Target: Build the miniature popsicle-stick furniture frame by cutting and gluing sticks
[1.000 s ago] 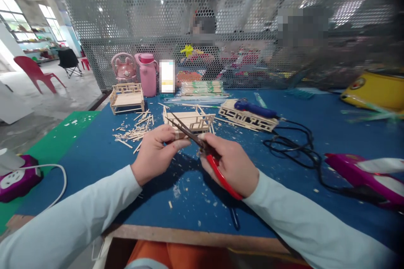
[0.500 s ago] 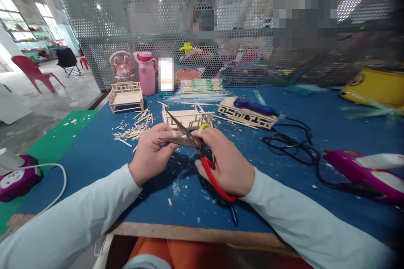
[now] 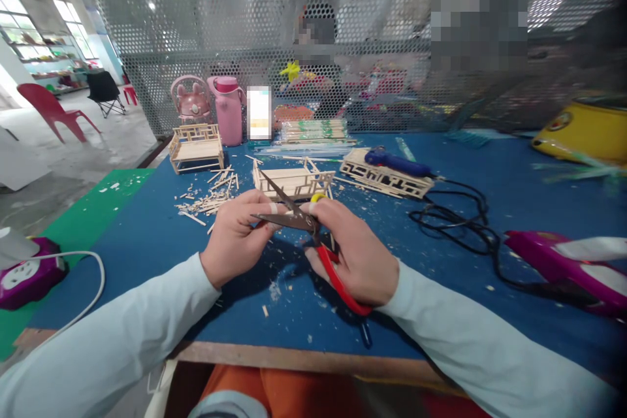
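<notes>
My right hand (image 3: 360, 248) grips a pair of scissors (image 3: 301, 219) with red handles and dark blades, spread apart and pointing left. My left hand (image 3: 238, 232) pinches a short wooden stick, mostly hidden by fingers and blades, right at the scissors. Pale bands wrap a finger of my left hand and my right thumb. Just beyond the blades stands a small wooden stick-built model (image 3: 289, 181), its near side partly covered by my hands. A yellow object (image 3: 319, 197) shows behind my right thumb.
Stick offcuts (image 3: 213, 199) lie beyond my left hand. A finished-looking stick model (image 3: 196, 151) stands back left, near a pink bottle (image 3: 228, 111). To the right, a blue-handled tool (image 3: 399, 162) rests on another stick frame (image 3: 386, 181); its black cable (image 3: 450, 225) reaches a purple power strip (image 3: 553, 264).
The view has shifted slightly. Both hands stay almost in place, with the scissors still spread beside my left fingertips.
</notes>
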The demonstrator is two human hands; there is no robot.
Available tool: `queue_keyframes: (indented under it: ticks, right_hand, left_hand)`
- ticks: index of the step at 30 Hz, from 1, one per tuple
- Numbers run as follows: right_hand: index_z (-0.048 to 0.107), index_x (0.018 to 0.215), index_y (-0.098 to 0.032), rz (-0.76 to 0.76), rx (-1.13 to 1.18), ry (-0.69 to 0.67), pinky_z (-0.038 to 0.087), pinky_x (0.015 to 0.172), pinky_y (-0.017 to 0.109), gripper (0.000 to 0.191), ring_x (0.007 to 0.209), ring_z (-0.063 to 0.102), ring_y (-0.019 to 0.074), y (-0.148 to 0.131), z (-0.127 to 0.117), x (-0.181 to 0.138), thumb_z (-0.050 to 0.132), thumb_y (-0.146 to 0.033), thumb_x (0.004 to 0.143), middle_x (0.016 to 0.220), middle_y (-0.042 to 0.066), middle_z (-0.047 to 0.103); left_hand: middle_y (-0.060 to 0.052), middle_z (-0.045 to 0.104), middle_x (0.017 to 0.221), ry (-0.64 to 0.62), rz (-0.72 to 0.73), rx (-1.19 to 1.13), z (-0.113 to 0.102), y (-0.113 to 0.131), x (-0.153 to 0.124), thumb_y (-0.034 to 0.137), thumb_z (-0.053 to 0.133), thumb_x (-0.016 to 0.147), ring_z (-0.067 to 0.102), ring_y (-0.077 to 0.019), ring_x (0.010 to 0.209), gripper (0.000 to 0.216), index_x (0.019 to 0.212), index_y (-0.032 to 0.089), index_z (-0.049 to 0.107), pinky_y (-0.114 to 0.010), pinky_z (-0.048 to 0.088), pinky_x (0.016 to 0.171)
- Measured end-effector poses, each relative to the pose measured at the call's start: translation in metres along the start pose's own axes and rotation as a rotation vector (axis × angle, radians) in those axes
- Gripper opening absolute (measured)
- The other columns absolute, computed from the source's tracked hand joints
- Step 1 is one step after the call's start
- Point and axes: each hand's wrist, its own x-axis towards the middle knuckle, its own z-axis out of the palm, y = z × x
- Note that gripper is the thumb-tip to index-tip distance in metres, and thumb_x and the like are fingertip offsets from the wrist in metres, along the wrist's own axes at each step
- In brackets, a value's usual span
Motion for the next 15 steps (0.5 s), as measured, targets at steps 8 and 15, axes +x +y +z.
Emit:
queue_keyframes:
  ticks: [8,15]
  right_hand:
    - [0.051,0.099,-0.02,0.022,-0.079,-0.011,0.046,0.073,0.035,0.035,0.08,0.053,0.0227,-0.0064,-0.0052,0.0027,0.051,-0.015,0.064,0.086,0.008,0.057]
    - [0.052,0.082,-0.022,0.036,-0.053,-0.019,0.039,0.055,0.025,0.011,0.055,0.047,0.0147,0.0028,-0.0012,-0.0041,0.047,-0.018,0.073,0.063,-0.001,0.052]
  left_hand:
    - [0.0,0.057,0.061,-0.009,0.027,0.066,-0.0008,0.0012,0.0001,0.015,0.056,0.08,0.051,-0.0097,0.056,0.018,0.069,0.019,0.069,-0.021,0.038,0.052]
    - [-0.002,0.064,0.066,-0.015,-0.007,0.037,0.0007,0.0019,0.0014,0.02,0.063,0.079,0.056,-0.0116,0.063,0.019,0.06,0.018,0.066,-0.023,0.043,0.057]
